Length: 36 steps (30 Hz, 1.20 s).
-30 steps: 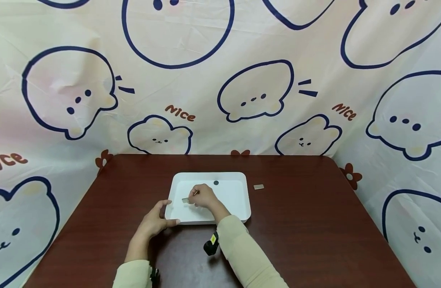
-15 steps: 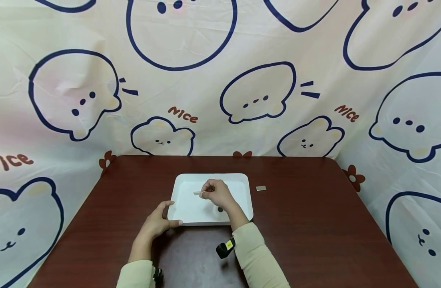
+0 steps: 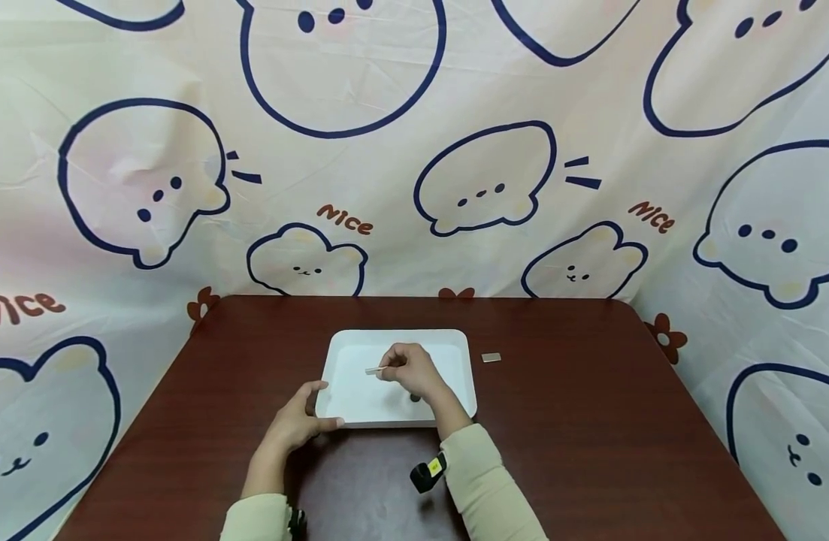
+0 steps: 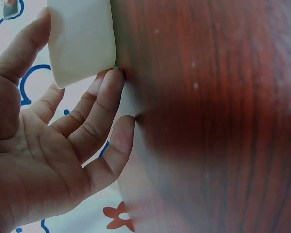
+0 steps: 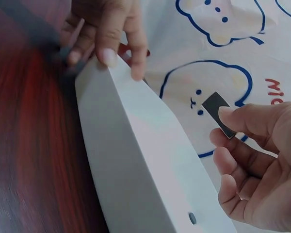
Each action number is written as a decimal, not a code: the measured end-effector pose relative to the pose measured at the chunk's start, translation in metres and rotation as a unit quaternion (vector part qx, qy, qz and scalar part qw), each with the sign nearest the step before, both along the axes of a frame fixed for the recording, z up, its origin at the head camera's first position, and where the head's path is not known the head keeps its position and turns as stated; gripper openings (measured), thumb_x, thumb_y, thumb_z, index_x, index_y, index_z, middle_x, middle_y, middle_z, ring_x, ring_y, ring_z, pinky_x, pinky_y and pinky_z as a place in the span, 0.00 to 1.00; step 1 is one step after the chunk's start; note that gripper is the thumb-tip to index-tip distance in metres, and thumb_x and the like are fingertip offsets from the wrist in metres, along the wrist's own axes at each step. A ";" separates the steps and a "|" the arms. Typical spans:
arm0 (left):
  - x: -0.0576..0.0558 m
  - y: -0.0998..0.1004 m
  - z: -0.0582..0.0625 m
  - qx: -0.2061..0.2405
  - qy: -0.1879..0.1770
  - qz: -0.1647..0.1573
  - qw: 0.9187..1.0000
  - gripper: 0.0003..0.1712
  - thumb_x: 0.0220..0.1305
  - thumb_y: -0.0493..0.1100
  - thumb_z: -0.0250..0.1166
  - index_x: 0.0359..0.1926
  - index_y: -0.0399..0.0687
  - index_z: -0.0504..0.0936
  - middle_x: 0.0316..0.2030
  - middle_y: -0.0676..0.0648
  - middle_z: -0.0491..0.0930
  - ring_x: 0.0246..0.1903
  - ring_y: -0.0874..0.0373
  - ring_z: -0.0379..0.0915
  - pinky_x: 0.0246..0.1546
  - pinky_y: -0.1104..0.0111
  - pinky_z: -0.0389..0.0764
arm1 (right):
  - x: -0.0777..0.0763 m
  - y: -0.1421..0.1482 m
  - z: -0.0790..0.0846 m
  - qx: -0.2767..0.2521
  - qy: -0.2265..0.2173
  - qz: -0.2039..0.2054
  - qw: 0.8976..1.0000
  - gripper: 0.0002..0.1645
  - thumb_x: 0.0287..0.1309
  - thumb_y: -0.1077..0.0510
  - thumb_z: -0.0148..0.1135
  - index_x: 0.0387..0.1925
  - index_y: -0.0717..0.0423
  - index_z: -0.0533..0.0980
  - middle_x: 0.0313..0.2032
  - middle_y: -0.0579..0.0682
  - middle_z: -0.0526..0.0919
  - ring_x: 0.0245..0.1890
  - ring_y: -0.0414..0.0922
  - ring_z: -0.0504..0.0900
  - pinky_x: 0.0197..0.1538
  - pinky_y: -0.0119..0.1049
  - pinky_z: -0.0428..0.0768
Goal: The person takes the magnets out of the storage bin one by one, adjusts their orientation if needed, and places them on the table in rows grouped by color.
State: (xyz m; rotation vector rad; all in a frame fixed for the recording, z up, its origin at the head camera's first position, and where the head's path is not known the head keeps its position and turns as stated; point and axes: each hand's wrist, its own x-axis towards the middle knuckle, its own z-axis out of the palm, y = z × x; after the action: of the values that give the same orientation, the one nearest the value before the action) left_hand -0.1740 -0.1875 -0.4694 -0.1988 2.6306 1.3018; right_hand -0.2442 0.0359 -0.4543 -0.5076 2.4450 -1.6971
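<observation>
In the head view, a white rectangular tray (image 3: 360,402) lies on the table. My left hand (image 3: 295,417) holds its near left corner, thumb on the front edge, index finger along the left side; the left wrist view shows the curled fingertips at the tray's outer wall (image 4: 82,43). Over the tray, my right hand (image 3: 410,370) pinches a small thin rectangular plate (image 3: 373,370) between thumb and index finger. One face of this plate (image 5: 217,112) looks dark grey in the right wrist view; the other fingers curl loosely. A small dark disc (image 3: 415,397) lies in the tray, partly behind the right wrist.
A similar small pale rectangular plate (image 3: 491,358) lies on the brown wooden table (image 3: 556,421), right of the tray. A cloth (image 3: 387,173) printed with cartoon bears hangs behind and at both sides. A black camera (image 3: 428,475) sits on the right wrist.
My right hand has moved right with the small plate, up from the tray's left part, then stayed nearly still. The near disc came into view; a spot farther back is now hidden.
</observation>
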 end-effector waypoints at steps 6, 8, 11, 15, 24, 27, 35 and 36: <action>0.001 -0.001 0.001 0.000 0.004 0.002 1.000 0.47 0.43 0.47 0.76 0.63 0.44 0.64 0.39 0.38 0.73 0.31 0.49 0.70 0.30 0.59 0.71 | -0.004 0.025 -0.001 0.006 -0.008 0.000 1.000 0.09 0.46 0.66 0.68 0.21 0.51 0.79 0.22 0.47 0.78 0.24 0.42 0.72 0.28 0.34 0.70; 0.001 -0.001 0.001 -0.002 0.003 0.005 1.000 0.46 0.43 0.46 0.76 0.63 0.45 0.64 0.39 0.38 0.73 0.32 0.49 0.70 0.31 0.58 0.71 | -0.006 0.034 -0.001 0.008 -0.017 0.000 1.000 0.07 0.47 0.66 0.68 0.22 0.51 0.79 0.23 0.47 0.79 0.25 0.43 0.73 0.29 0.35 0.70; 0.001 0.000 0.000 -0.003 0.006 0.006 1.000 0.46 0.43 0.47 0.76 0.63 0.45 0.64 0.40 0.38 0.73 0.34 0.48 0.70 0.33 0.58 0.71 | -0.008 0.046 0.000 0.015 -0.025 -0.007 1.000 0.05 0.47 0.65 0.69 0.24 0.53 0.80 0.24 0.47 0.79 0.26 0.44 0.73 0.30 0.36 0.70; 0.001 0.000 0.001 -0.006 0.005 0.002 1.000 0.46 0.43 0.47 0.76 0.63 0.46 0.64 0.40 0.37 0.73 0.35 0.48 0.70 0.33 0.56 0.71 | -0.010 0.061 -0.001 0.024 -0.031 -0.026 0.999 0.06 0.47 0.65 0.69 0.23 0.52 0.80 0.25 0.48 0.79 0.27 0.45 0.73 0.31 0.37 0.70; 0.000 -0.001 0.002 -0.015 -0.002 0.002 1.000 0.47 0.44 0.48 0.76 0.64 0.47 0.64 0.43 0.37 0.73 0.36 0.46 0.70 0.34 0.56 0.71 | -0.014 0.095 -0.003 0.025 -0.035 -0.061 0.997 0.04 0.48 0.64 0.69 0.24 0.55 0.80 0.27 0.50 0.78 0.30 0.48 0.73 0.34 0.43 0.71; -0.001 -0.002 0.000 -0.021 -0.004 0.004 1.000 0.47 0.44 0.49 0.76 0.64 0.47 0.64 0.44 0.36 0.73 0.38 0.46 0.70 0.35 0.55 0.71 | -0.015 0.106 -0.004 0.020 -0.049 -0.071 0.996 0.04 0.48 0.63 0.70 0.26 0.58 0.80 0.28 0.51 0.79 0.32 0.48 0.74 0.38 0.47 0.73; 0.001 -0.001 0.001 -0.021 -0.004 -0.001 1.000 0.47 0.43 0.50 0.76 0.64 0.47 0.64 0.46 0.35 0.72 0.39 0.45 0.69 0.36 0.54 0.71 | -0.017 0.131 -0.009 0.010 -0.058 -0.085 0.995 0.05 0.49 0.62 0.69 0.30 0.60 0.80 0.30 0.53 0.79 0.34 0.50 0.75 0.43 0.52 0.73; 0.001 -0.001 0.002 -0.020 -0.003 -0.001 1.000 0.47 0.43 0.50 0.77 0.64 0.47 0.64 0.46 0.35 0.72 0.39 0.45 0.69 0.36 0.54 0.71 | -0.017 0.133 -0.009 0.008 -0.059 -0.085 0.995 0.05 0.49 0.62 0.69 0.30 0.60 0.80 0.31 0.53 0.79 0.34 0.50 0.75 0.44 0.53 0.73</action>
State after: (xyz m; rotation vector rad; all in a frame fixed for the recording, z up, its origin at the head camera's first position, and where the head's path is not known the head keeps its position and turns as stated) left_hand -0.1731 -0.1888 -0.4678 -0.2051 2.6529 1.2459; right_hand -0.2607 0.1688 -0.4635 -0.1948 2.4766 -1.7141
